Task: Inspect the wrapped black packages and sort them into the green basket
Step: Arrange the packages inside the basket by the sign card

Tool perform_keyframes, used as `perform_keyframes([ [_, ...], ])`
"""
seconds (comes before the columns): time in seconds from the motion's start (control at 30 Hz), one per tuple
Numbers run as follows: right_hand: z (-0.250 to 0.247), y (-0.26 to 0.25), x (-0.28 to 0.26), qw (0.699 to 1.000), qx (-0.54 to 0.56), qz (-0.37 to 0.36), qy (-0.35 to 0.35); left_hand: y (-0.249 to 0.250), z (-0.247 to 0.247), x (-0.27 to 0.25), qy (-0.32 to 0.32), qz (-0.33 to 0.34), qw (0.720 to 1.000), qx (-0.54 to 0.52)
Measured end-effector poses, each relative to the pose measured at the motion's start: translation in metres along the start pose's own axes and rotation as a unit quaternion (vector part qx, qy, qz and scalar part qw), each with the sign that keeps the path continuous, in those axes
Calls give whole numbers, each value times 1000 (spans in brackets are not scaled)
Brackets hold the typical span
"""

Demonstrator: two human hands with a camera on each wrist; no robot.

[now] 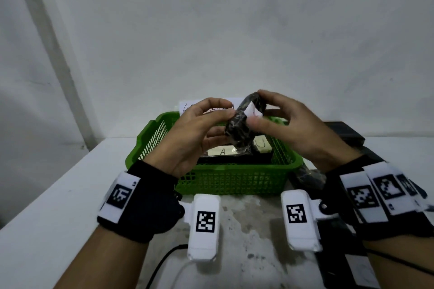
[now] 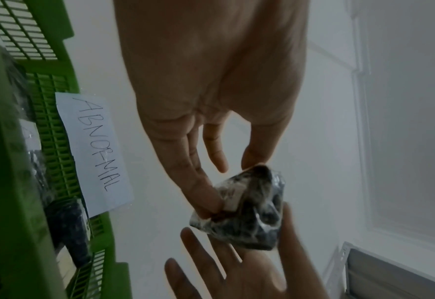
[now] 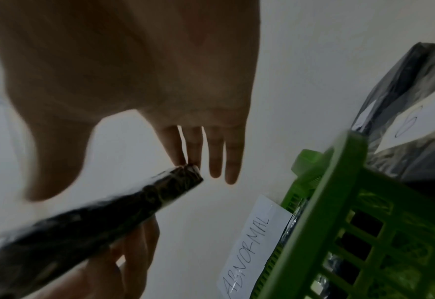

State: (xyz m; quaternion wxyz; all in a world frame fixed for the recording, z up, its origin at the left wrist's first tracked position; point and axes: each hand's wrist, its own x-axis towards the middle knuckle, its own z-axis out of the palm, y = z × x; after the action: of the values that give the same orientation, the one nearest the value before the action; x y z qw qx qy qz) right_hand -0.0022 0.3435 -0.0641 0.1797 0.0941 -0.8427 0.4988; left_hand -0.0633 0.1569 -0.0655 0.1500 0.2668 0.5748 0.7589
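Observation:
Above the green basket (image 1: 231,182), both hands hold one wrapped black package (image 1: 236,127) with a white label (image 1: 253,110) under its clear film. My left hand (image 1: 225,122) pinches its lower left side; the fingertips (image 2: 211,199) press on the film near the label. My right hand (image 1: 257,109) grips the upper end between fingers and thumb, and its fingertips (image 3: 183,159) touch the package's end (image 3: 180,178). More wrapped black packages (image 1: 223,152), one marked "A", lie in the basket.
A paper sign reading "ABNORMAL" (image 2: 93,151) leans behind the basket against the white wall. Further black packages (image 1: 309,175) lie to the right of the basket, with dark flat items (image 1: 345,135) behind them. A cable (image 1: 164,263) runs along the near table.

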Motion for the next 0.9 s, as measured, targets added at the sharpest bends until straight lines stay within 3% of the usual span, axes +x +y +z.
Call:
perform_keyframes([
  [0.1,3,-6,-4,996,-27,-4,-83,1,1,0,11,2,1000,18],
  [0.23,8,-1,-3,999,2,-37,-33,3,5,-2,0,16,1000,27],
  [0.4,9,9,0,989,26,-102,100,7,4,-3,5,11,1000,13],
  [0.63,9,21,1,994,37,-96,43,8,4,-6,-36,-44,998,31],
  [0.77,12,22,3,997,35,-71,-6,7,6,-7,-23,-1,998,60],
  [0.9,13,13,5,990,135,-25,42,4,5,-6,-16,26,995,99],
])
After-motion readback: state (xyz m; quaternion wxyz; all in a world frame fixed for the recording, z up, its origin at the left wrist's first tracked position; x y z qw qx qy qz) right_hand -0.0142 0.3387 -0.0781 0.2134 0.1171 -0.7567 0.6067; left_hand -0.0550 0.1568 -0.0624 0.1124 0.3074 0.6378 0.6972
